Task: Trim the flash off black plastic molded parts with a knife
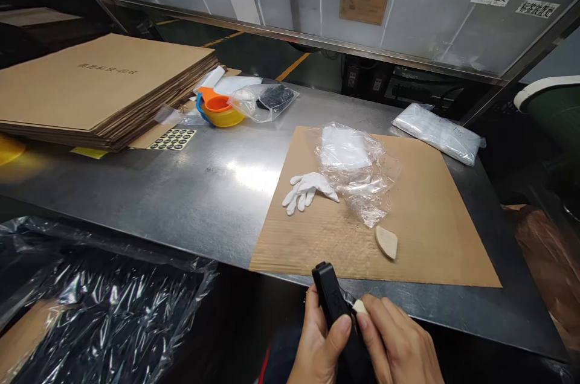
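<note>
By the table (pixel 203 191), the left hand (pixel 319 342) grips a device (pixel 333 296), the right hand (pixel 399 336) a pale bit (pixel 359 307); seemingly rubbing, next needing steadiness.

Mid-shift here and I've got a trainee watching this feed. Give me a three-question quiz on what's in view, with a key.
1. Multiple choice: what does the left hand hold?
A) an orange plastic dispenser
B) an elongated black plastic object
C) a sheet of round dark stickers

2. True or false: the beige fan-shaped pad lies on the flat brown cardboard sheet.

3. Short answer: which lies nearer the right hand, the pad or the white fabric glove?

Key: 1. B; 2. true; 3. the pad.
</note>
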A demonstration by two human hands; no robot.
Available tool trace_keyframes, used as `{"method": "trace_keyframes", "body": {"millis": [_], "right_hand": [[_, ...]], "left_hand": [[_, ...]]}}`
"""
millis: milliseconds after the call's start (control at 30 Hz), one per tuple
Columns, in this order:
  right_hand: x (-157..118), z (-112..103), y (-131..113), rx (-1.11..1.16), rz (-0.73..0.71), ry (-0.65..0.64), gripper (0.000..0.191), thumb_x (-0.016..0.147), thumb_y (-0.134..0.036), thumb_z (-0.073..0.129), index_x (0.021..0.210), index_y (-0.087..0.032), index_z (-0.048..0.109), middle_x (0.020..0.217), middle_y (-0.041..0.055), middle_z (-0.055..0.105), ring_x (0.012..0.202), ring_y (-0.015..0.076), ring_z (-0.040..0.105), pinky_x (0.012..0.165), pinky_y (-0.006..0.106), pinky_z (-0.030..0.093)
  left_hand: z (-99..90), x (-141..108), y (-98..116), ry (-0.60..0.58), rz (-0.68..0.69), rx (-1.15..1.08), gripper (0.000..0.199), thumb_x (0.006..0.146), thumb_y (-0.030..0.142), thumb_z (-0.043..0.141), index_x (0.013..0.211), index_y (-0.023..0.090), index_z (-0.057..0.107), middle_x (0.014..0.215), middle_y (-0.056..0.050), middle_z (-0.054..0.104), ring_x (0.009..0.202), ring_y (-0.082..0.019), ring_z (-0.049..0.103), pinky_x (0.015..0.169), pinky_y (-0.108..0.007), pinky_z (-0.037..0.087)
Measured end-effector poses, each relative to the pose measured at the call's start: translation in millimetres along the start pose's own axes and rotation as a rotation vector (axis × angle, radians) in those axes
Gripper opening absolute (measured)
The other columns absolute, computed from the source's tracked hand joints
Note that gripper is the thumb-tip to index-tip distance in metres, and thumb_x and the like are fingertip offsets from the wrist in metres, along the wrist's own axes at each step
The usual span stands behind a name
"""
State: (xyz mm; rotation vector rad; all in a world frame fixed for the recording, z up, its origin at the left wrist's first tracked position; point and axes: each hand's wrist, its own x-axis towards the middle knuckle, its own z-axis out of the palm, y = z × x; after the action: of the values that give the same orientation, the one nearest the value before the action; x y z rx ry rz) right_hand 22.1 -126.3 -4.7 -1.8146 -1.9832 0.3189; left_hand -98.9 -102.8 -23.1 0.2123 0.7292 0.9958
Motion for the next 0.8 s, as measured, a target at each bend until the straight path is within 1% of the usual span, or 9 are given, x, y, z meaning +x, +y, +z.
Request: {"method": "trace_keyframes", "body": {"millis": [100,167,267,333,400,467,567,700,800], "right_hand": [[0.8,0.8,1.4,0.03,0.007,-0.02,0.029,0.097,-0.031,0.032,0.091,-0.022,0.059,0.068,0.0011,0.062,0.059,0.0126,0.062,0.051,0.018,0.046],[0.1,3.7,4.1,0.023,0.007,-0.016,0.029,0.097,-0.031,0.032,0.09,-0.023,0.058,0.068,0.0008,0.062,0.059,0.0128,0.062,0.051,0.019,0.046],[-2.0,9.1,10.0,-0.02,0.03,0.011,0.028,0.097,-0.032,0.032,0.095,-0.023,0.058,0.069,0.0012,0.062,0.06,0.0139,0.063,0.051,0.02,0.046],[-3.0,11.0,13.7,-0.026,0.059,0.009,0.029,0.097,-0.032,0.032,0.095,-0.022,0.059,0.069,0.0014,0.062,0.061,0.0141,0.063,0.051,0.019,0.046],[-3.4,10.6,16.0,-0.005,0.078,-0.005,0.028,0.096,-0.032,0.032,0.095,-0.022,0.059,0.069,0.0015,0.062,0.061,0.0138,0.063,0.052,0.019,0.046],[-3.3,8.2,16.2,0.016,0.079,-0.005,0.027,0.096,-0.032,0.033,0.095,-0.022,0.058,0.07,0.0016,0.062,0.062,0.0136,0.063,0.053,0.019,0.047],[-2.6,3.2,13.8,0.035,0.051,0.003,0.026,0.096,-0.03,0.034,0.095,-0.021,0.058,0.07,0.0017,0.061,0.062,0.0136,0.062,0.053,0.019,0.047],[-1.4,-1.8,9.4,0.04,-0.007,0.002,0.025,0.096,-0.028,0.035,0.097,-0.02,0.058,0.069,0.002,0.061,0.061,0.0135,0.061,0.053,0.02,0.046],[-0.8,-3.7,7.6,0.033,-0.025,0.01,0.024,0.096,-0.027,0.035,0.099,-0.02,0.058,0.069,0.0024,0.06,0.061,0.0133,0.061,0.054,0.02,0.045]], "left_hand": [[-1.0,0.8,-3.1,0.004,-0.017,-0.031,0.061,0.07,0.03,0.073,0.121,0.028,0.039,0.095,-0.003,0.064,0.092,-0.021,0.06,0.083,-0.035,0.043],[-3.2,1.9,-4.9,0.0,-0.022,-0.043,0.06,0.07,0.031,0.073,0.12,0.029,0.04,0.092,-0.002,0.063,0.082,-0.017,0.06,0.077,-0.031,0.045],[-7.7,3.2,-6.0,-0.017,0.009,0.015,0.049,0.07,0.033,0.073,0.111,0.028,0.047,0.081,0.002,0.058,0.065,-0.01,0.055,0.065,-0.025,0.044],[-9.9,3.7,-5.9,-0.024,0.026,0.067,0.045,0.07,0.036,0.073,0.106,0.028,0.049,0.077,0.003,0.055,0.061,-0.009,0.052,0.058,-0.023,0.043],[-10.5,3.9,-5.8,-0.027,0.024,0.094,0.045,0.07,0.038,0.072,0.107,0.028,0.048,0.077,0.003,0.053,0.06,-0.01,0.051,0.054,-0.023,0.042],[-9.6,3.8,-5.9,-0.031,0.021,0.097,0.047,0.07,0.038,0.072,0.109,0.028,0.047,0.076,0.003,0.052,0.059,-0.01,0.05,0.054,-0.023,0.042],[-7.5,2.7,-5.6,-0.031,0.032,0.075,0.049,0.07,0.038,0.072,0.11,0.029,0.047,0.075,0.004,0.052,0.06,-0.009,0.05,0.058,-0.023,0.042],[-7.8,0.7,-3.8,-0.02,-0.013,0.062,0.05,0.068,0.036,0.075,0.11,0.029,0.047,0.077,0.003,0.055,0.062,-0.009,0.052,0.063,-0.025,0.043],[-9.6,-0.2,-3.4,-0.02,-0.041,0.062,0.053,0.067,0.036,0.076,0.111,0.029,0.046,0.078,0.003,0.056,0.063,-0.01,0.052,0.066,-0.027,0.043]]}}
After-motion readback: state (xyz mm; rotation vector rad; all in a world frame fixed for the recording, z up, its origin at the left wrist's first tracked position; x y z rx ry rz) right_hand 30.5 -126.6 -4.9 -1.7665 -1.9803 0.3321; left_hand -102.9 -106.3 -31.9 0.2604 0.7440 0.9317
